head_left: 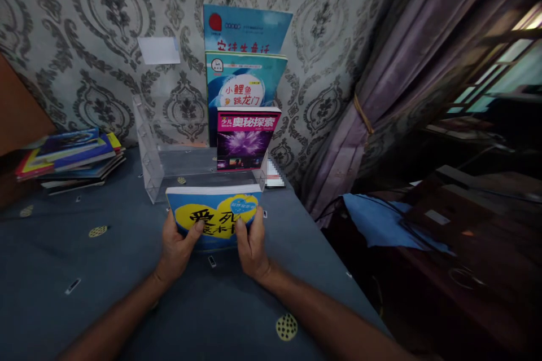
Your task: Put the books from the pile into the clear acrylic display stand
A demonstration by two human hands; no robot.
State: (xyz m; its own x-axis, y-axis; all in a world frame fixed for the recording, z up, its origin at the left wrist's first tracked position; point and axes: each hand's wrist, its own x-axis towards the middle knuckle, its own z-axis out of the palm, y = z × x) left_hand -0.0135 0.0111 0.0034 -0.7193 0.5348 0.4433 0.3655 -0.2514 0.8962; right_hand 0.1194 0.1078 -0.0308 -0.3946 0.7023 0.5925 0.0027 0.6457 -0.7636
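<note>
A home room is showing here: damask wallpaper [105, 5] is covering the wall, a tied-back purple curtain [381, 96] is hanging by a window [499, 67], and children's books [70, 155] are lying stacked on the cloth-covered bench [127, 271].

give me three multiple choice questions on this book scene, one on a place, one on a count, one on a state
1. Where is the stack of books?
A. on the table's left side
B. inside the clear rack
C. under the curtain

2. How many books stand upright in the clear rack?
A. one
B. three
C. five

3. How is the blue and yellow book held?
A. by the left hand alone
B. by nobody
C. by both hands, the right hand too

Answers: 1 A, the stack lies flat at the left near the wall. 2 B, three covers rise stepped behind each other. 3 C, a thumb presses each lower corner of the cover.
</note>
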